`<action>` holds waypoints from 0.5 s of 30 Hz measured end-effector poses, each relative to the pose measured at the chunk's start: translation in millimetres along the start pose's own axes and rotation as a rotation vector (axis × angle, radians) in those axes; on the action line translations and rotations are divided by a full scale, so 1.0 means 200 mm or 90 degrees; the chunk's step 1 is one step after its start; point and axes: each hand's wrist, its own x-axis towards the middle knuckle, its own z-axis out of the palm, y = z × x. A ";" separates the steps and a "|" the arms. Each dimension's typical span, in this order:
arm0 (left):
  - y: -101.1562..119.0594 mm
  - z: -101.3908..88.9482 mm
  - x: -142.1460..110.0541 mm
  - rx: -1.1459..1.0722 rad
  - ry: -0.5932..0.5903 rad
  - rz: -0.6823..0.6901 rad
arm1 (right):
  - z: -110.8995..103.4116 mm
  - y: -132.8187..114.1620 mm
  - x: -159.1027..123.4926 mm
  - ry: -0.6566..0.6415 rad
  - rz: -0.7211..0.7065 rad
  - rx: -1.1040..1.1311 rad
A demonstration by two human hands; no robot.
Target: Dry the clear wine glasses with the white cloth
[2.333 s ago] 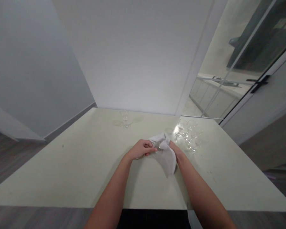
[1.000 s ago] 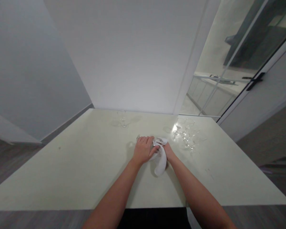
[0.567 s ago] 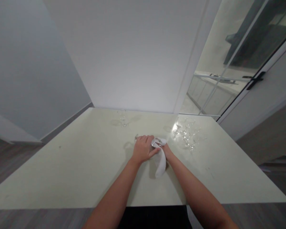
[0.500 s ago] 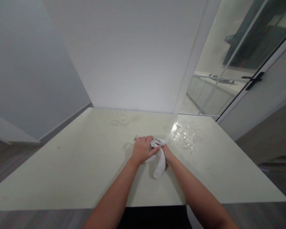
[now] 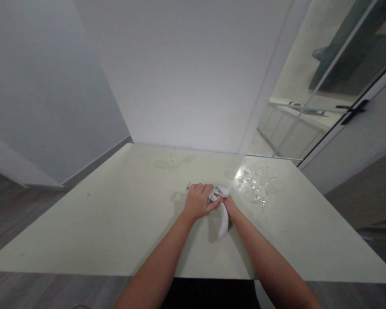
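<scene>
My left hand (image 5: 197, 201) is wrapped round a clear stemmed glass (image 5: 188, 186) that lies sideways above the table. The glass's foot sticks out left of the fingers, and its mouth faces right. My right hand (image 5: 228, 204) is closed on a white cloth (image 5: 224, 223), which is bunched at the mouth of the glass, with one end hanging down. Cloth and glass hide most of the right fingers. How far the cloth reaches inside the bowl I cannot tell.
Several clear stemmed glasses (image 5: 254, 184) are grouped on the right side of the pale table (image 5: 116, 223). A single stemmed glass (image 5: 170, 159) stands near the back edge, left of centre. Behind the table rises a white wall (image 5: 186, 86), with a glass-paned door (image 5: 296, 120) at the right.
The whole view has shifted slightly, so things appear further right. The hanging end of the cloth has swung and changed shape. Both hands keep their hold.
</scene>
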 end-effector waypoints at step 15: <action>0.02 -0.02 0.00 -0.018 0.008 0.022 | -0.01 0.02 0.00 0.060 -0.038 -0.009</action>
